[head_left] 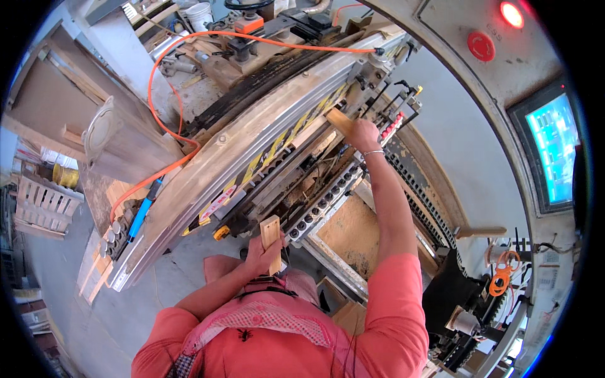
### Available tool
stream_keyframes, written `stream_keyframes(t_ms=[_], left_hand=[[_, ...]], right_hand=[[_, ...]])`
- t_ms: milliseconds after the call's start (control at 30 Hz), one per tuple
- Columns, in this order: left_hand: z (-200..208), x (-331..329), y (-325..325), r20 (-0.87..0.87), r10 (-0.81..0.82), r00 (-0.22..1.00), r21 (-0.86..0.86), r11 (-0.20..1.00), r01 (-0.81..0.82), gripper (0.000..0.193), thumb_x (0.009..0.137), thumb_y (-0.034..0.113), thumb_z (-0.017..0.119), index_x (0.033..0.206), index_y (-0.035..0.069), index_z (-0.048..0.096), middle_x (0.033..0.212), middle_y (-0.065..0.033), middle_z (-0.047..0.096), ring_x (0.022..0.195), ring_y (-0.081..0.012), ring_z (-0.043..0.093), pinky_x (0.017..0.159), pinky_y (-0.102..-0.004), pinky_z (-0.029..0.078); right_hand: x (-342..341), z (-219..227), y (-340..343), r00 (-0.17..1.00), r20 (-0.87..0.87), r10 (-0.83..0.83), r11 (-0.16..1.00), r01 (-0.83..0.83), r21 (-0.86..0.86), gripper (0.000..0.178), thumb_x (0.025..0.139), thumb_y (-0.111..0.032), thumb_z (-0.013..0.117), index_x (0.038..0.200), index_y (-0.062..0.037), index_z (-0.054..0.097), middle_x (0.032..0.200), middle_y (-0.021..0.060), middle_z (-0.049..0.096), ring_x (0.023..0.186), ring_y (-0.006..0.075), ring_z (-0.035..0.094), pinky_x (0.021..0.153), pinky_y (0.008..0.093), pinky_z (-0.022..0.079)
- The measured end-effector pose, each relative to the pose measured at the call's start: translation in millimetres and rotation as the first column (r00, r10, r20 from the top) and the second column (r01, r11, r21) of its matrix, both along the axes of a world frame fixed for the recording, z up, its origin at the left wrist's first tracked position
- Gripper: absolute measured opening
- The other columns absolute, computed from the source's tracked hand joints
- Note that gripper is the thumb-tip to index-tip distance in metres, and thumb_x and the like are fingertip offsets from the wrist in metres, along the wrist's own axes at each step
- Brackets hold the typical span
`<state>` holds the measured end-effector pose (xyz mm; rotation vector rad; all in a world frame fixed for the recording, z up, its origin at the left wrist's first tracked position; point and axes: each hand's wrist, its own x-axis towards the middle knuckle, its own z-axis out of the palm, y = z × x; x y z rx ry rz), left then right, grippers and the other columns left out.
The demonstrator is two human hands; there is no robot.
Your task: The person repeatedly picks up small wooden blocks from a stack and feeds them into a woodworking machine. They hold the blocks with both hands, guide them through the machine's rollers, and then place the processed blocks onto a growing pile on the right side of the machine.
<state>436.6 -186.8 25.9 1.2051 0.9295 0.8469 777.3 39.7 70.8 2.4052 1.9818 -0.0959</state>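
Two wooden pieces in hand at the woodworking machine

Left hand (pixel 257 257): fingers wrapped around a pale wooden block (pixel 271 232), held in front of the body, near the close end of the machine. The block is short, straight-edged and roughly rectangular, light tan, standing lengthwise above the grip. Small darker marks show near its upper end (holes or shallow recesses; too small to tell). Its lower part is partly covered by the hand.

Right hand (pixel 363 135): arm extended over the machine, fingers clamped on one end of a honey-coloured wooden piece (pixel 340 121). This piece is flat-looking, warmer and yellower than the block, its free end pointing up and left. Whether it touches the machine below cannot be told. A thin bracelet (pixel 374 152) circles the wrist.

Surroundings: a long beam with black-and-yellow striped tape (pixel 271 157) runs left of both pieces. A row of round black pads (pixel 322 205) lies between the hands, with sawdust (pixel 350 233) in a framed opening beside it. An orange hose (pixel 152 94) loops across the far side. At upper right, a lit screen (pixel 553 148) and a red push button (pixel 481 46).
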Motion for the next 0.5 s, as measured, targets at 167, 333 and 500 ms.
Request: stream_keyframes(t_ms=[167,333,500], left_hand=[[6,-2,0,0.043,-0.056,0.997,-0.033,0.998,0.058,0.015,0.086,0.008,0.048,0.094,-0.001,0.057,0.083,-0.0048,0.058,0.078,-0.0104,0.054,0.071,-0.0259,0.044],[3,-16,3,-0.035,-0.196,0.98,-0.058,0.979,0.193,0.017,0.086,0.008,0.049,0.098,-0.001,0.056,0.088,-0.0065,0.059,0.08,-0.0135,0.056,0.071,-0.0283,0.045],[0,-3,4,-0.192,-0.114,0.975,0.23,0.96,0.158,0.022,0.082,0.006,0.055,0.103,-0.001,0.055,0.097,-0.0116,0.059,0.087,-0.0228,0.057,0.077,-0.0325,0.044]], right_hand=[[6,3,-8,0.995,-0.09,0.039,0.997,-0.044,-0.058,0.043,0.06,-0.037,0.071,0.085,-0.0031,0.065,0.084,0.0183,0.064,0.083,0.0312,0.062,0.075,0.0385,0.05],[9,3,-17,0.992,-0.119,0.035,0.999,-0.033,0.02,0.043,0.067,-0.04,0.068,0.087,-0.0023,0.062,0.083,0.0172,0.064,0.081,0.0324,0.063,0.072,0.0405,0.051],[5,1,-18,0.998,-0.065,-0.015,0.998,0.019,0.063,0.04,0.068,-0.04,0.067,0.085,-0.0034,0.064,0.083,0.0166,0.065,0.08,0.0321,0.063,0.07,0.0406,0.052]])
